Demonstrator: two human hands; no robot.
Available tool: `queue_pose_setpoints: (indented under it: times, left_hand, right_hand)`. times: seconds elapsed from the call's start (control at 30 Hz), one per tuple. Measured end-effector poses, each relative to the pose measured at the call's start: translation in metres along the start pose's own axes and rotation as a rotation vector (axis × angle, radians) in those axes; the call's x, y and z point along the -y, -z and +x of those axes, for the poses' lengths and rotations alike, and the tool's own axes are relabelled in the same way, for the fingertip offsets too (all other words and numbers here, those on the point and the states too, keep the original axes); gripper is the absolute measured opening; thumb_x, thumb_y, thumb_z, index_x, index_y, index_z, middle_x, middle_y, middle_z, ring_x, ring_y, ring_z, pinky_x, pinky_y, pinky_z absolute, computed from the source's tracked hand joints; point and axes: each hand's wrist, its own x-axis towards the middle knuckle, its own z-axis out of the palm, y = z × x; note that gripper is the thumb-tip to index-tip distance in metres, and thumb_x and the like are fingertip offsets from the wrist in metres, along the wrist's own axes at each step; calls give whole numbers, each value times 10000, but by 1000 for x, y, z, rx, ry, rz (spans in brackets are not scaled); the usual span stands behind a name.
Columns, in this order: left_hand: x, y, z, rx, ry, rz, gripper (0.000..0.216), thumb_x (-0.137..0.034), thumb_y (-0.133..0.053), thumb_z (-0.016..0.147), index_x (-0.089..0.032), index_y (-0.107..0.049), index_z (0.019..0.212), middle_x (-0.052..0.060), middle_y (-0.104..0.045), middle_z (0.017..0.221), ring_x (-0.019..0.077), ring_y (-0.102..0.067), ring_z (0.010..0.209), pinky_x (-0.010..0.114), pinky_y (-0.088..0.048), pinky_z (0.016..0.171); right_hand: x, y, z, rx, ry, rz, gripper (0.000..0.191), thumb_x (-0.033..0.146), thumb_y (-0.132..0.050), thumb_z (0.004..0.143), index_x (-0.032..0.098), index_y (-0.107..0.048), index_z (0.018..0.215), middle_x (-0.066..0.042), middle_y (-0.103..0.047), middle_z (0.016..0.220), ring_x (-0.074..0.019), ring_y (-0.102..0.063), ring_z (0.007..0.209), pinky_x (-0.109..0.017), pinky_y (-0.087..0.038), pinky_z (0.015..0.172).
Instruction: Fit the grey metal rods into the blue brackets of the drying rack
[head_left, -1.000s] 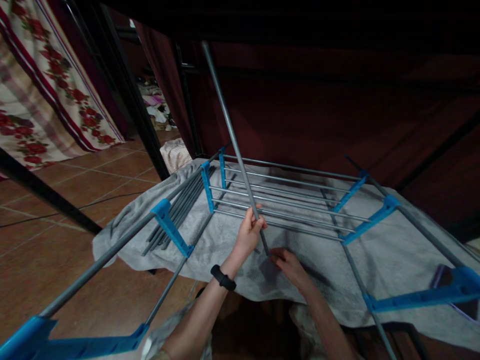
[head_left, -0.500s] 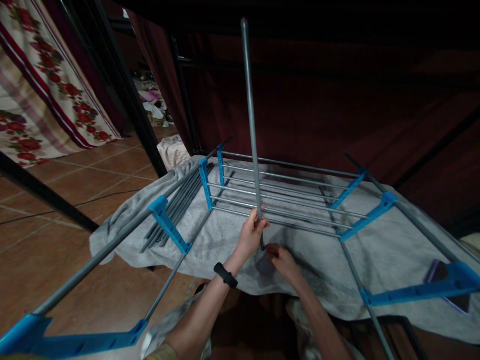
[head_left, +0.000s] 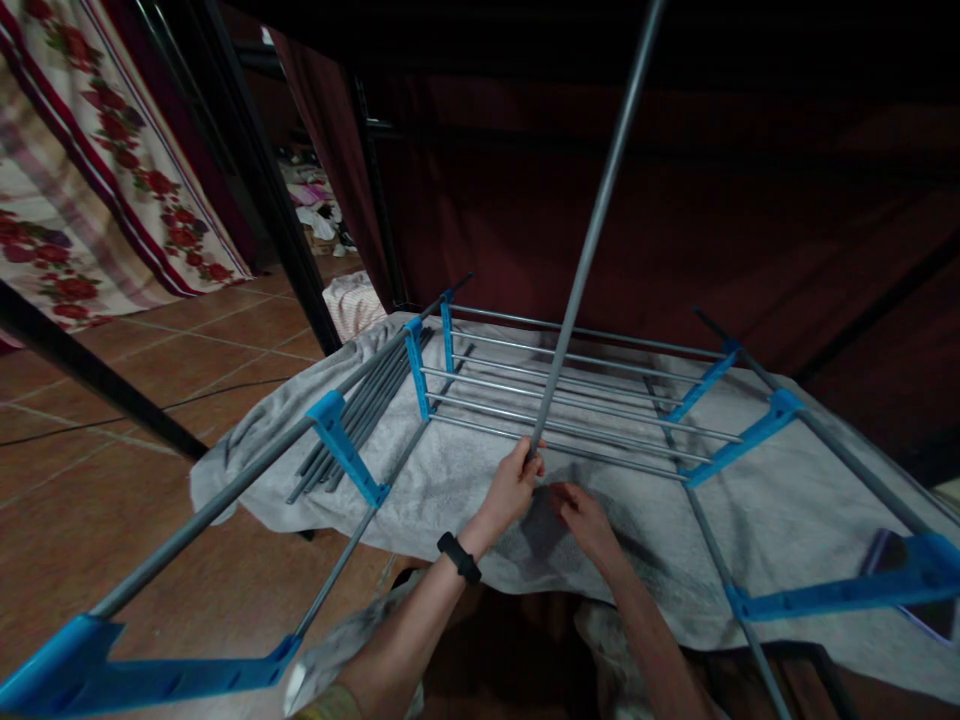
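Observation:
My left hand, with a black band on the wrist, is closed around the lower end of a long grey metal tube. The tube rises from the fist, leaning right, and its top runs out of view. Beside it, my right hand is apart from the tube with its fingers loosely curled; nothing shows in them. Beyond both hands lies a partly assembled rack of grey tubes joined by blue plastic brackets. Its side rails reach toward me on the left and right.
Several loose grey tubes lie bundled at the left on a grey blanket. A phone lies under the right bracket. Black metal posts and a dark red curtain stand around. Tiled floor shows at left.
The held tube has tipped from nearly upright to leaning right, its top leaving the view. My right hand has come away from the tube's lower end. The view has shifted slightly.

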Motion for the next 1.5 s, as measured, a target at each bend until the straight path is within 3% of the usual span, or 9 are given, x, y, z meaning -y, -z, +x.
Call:
queue_pose_setpoints:
  times: [0.17,0.33,0.57,0.7,0.9,1.27,1.5]
  left_hand:
    - [-1,25,9,-45,-64,97,172,-190,-469,909,-196,-606,1014,-8,-553,753,157,-531,719,271,-434,710]
    - [8,56,11,17,-40,242,154,-166,-461,882,-196,-610,909,-2,-563,748,165,-543,750,269,-432,729]
    - [20,97,9,72,52,385,168,-134,-479,838,-199,-628,881,29,-670,834,189,-620,855,287,-472,790]
    - [16,112,10,83,97,589,243,-90,-449,835,-213,-652,887,46,-702,869,214,-634,961,339,-454,915]
    - [14,121,9,149,95,895,318,-48,-418,836,-204,-688,901,73,-729,987,239,-620,1028,385,-387,953]
    - [14,125,9,233,146,1112,383,-16,-440,806,-208,-703,1008,86,-727,1048,252,-603,1060,391,-355,952]
    - [14,124,8,261,123,1181,417,10,-436,792,-195,-689,1053,104,-723,1087,259,-615,1074,391,-360,950]
  right_hand:
    - [0,23,5,-157,-74,132,419,572,-649,692,234,-713,931,-75,-737,861,-233,-656,740,-393,-550,685]
    - [0,47,8,-259,-48,222,550,663,-735,595,211,-714,907,-86,-742,837,-224,-652,716,-397,-552,682]
    - [3,70,8,-411,-69,323,552,599,-818,509,203,-712,879,-71,-737,807,-193,-638,666,-367,-528,643]
    - [5,78,3,-412,-89,407,524,530,-833,551,204,-717,945,-75,-751,888,-197,-661,747,-349,-534,683]
    - [8,83,-3,-398,-107,575,433,398,-835,573,228,-723,956,-50,-753,936,-201,-687,839,-350,-553,777]
    - [-2,95,2,-414,-136,770,359,198,-723,570,227,-702,926,-32,-744,937,-190,-696,875,-397,-576,906]
    - [-22,105,5,-526,-215,810,134,268,-735,710,240,-656,815,-24,-716,886,-159,-697,901,-295,-608,843]
